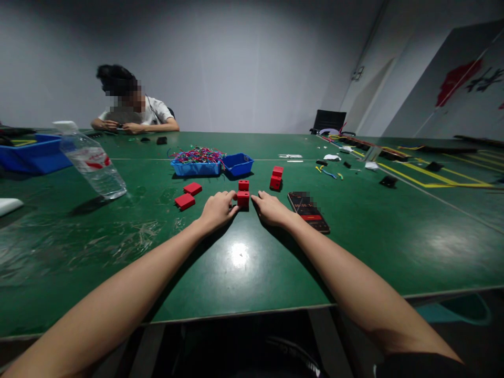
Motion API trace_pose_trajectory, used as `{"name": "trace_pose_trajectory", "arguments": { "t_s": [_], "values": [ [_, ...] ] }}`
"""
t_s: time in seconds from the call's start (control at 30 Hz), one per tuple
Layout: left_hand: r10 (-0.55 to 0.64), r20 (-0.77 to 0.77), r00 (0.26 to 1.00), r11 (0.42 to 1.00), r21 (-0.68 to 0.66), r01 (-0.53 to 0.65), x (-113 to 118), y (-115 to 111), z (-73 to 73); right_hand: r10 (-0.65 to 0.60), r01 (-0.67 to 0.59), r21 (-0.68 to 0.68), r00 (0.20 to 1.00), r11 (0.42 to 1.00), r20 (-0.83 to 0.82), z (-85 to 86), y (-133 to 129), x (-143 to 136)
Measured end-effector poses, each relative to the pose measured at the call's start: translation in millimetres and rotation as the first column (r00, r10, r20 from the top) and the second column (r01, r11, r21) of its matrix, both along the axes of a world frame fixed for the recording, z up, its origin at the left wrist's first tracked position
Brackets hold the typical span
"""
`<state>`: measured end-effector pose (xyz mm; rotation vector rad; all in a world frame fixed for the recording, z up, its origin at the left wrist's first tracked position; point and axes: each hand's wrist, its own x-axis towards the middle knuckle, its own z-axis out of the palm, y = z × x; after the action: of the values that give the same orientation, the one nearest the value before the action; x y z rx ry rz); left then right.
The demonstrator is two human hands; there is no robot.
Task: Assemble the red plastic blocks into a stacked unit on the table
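Observation:
Two small red box-shaped blocks stand upright one behind the other at the middle of the table: a front red block (243, 199) and a rear red block (243, 186). My left hand (217, 211) has its thumb and forefinger closed at the left side of the front block, with a bit of red showing between them. Just right of that block, a small gap away, my right hand (271, 208) rests on the table, fingers stretched forward and nothing visible in them. Further left lie two flat red blocks (185, 201). Beyond my right hand stand two more red blocks (276, 178).
A phone (309, 211) lies beside my right wrist. Behind the blocks are a blue tray of coloured wires (197, 167) and another blue tray (238, 165). A tilted-looking water bottle (94, 163) and a blue bin (35, 157) stand left. A person (136, 113) sits across the table.

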<state>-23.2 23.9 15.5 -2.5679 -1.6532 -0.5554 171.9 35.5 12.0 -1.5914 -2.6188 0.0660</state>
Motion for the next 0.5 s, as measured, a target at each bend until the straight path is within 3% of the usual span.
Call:
{"name": "trace_pose_trajectory", "arguments": {
  "t_s": [0.1, 0.37, 0.5],
  "values": [
    [0.000, 0.079, 0.997, 1.000, -0.003, 0.000, -4.7, 6.2, -4.4, 0.000, 0.000, 0.006, 1.000, 1.000, 0.008, -0.6, 0.6, 1.1],
    [-0.165, 0.351, 0.922, 0.984, -0.012, 0.180, -0.6, 12.7, -18.1, 0.057, -0.057, 0.023, 0.998, 0.998, 0.003, 6.3, -1.1, 1.3],
    [-0.187, 0.326, 0.926, 0.982, 0.043, 0.183, 3.2, 7.5, -16.1, 0.092, -0.091, 0.021, 0.996, 0.996, -0.019, 8.4, -1.5, 1.6]
  ]
}}
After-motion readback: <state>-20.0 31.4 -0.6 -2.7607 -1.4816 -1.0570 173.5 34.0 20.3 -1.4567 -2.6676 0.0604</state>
